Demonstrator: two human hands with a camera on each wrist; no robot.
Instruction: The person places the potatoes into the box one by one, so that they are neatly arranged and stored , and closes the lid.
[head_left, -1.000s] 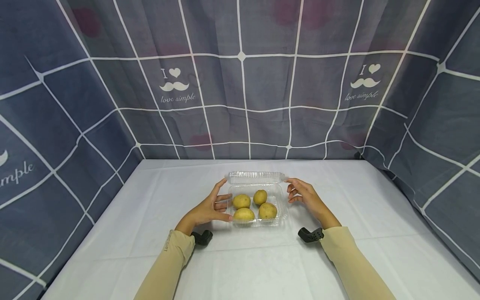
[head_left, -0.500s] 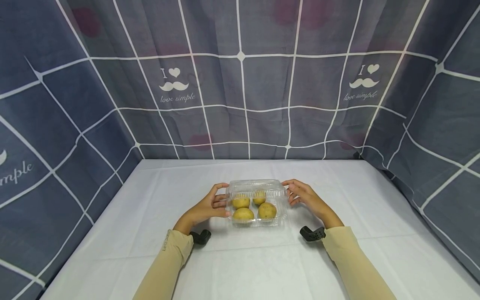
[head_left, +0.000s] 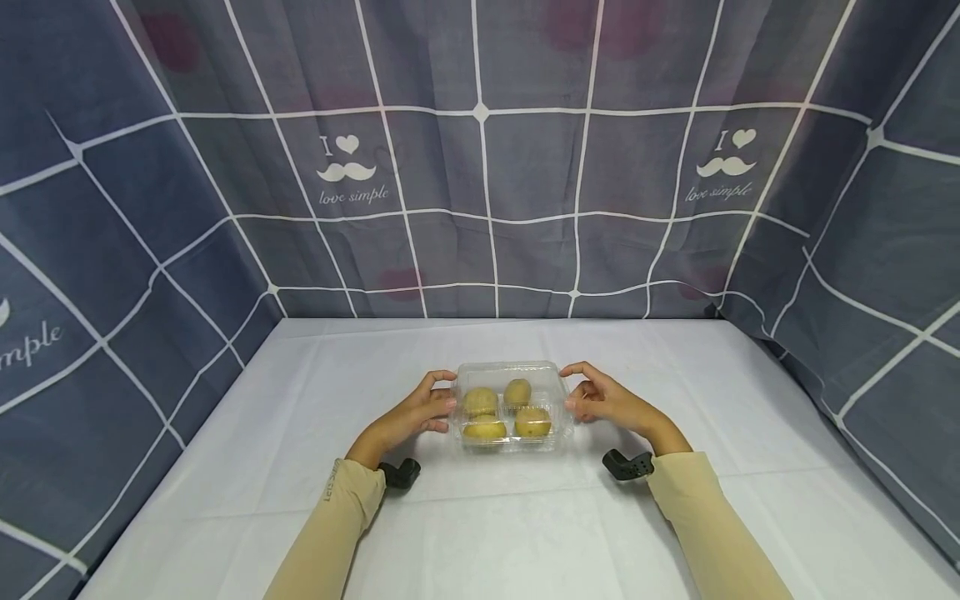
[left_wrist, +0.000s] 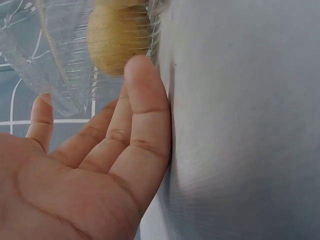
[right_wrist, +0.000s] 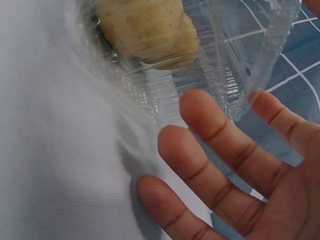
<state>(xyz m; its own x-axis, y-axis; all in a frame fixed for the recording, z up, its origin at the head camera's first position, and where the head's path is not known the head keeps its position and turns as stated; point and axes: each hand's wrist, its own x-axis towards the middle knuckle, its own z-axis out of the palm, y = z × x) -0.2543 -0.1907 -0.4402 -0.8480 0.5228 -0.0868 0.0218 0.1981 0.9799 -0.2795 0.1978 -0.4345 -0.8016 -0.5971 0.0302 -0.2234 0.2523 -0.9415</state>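
Observation:
A clear plastic clamshell box (head_left: 564,437) holds several yellow potatoes (head_left: 480,401) on the table. Its hinged lid (head_left: 536,367) leans forward over them, tilted and apart from the front rim. At the box's left side is my left hand (head_left: 411,419), with a fingertip touching the lid's edge. In the left wrist view, its other fingers (left_wrist: 147,100) lie straight beside the base, near a potato (left_wrist: 117,40). My right hand (head_left: 618,406) stands at the right side. The right wrist view shows one fingertip on the lid's corner and the other fingers (right_wrist: 182,155) spread and relaxed.
A white cloth (head_left: 487,525) covers the table. Grey-blue checked curtains (head_left: 525,167) hang behind it and along both sides. Black wrist devices (head_left: 401,474) sit at both sleeve cuffs.
The lid has swung from standing up at the back, forward and down over the potatoes. Both hands have followed it slightly toward the front. The potatoes and base have stayed in place.

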